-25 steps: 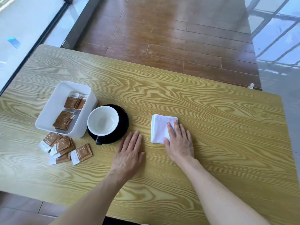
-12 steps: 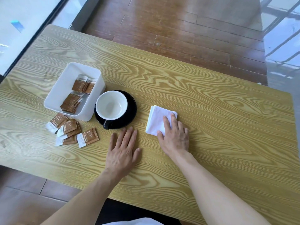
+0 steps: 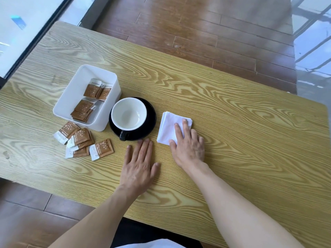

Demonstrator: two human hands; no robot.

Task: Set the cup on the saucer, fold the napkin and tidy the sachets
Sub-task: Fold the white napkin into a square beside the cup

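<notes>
A cup (image 3: 129, 114), white inside and black outside, stands on a black saucer (image 3: 151, 115), its handle toward me. Right of it lies a folded white napkin (image 3: 167, 128); my right hand (image 3: 188, 144) rests flat on its near right part, fingers spread. My left hand (image 3: 138, 165) lies flat and open on the table just in front of the saucer, holding nothing. Several brown sachets (image 3: 82, 140) lie loose on the table at the left. More sachets (image 3: 89, 101) lie inside a white rectangular bin (image 3: 71, 93) behind them.
The wooden table (image 3: 232, 122) ends at a far edge beyond which is a brown plank floor (image 3: 197, 33). A window frame (image 3: 35, 38) runs along the left side. The bin touches the saucer's left side.
My right hand has slid the napkin a little to the left, toward the saucer, and turned it slightly. My left hand stays flat near the saucer. The camera has shifted.
</notes>
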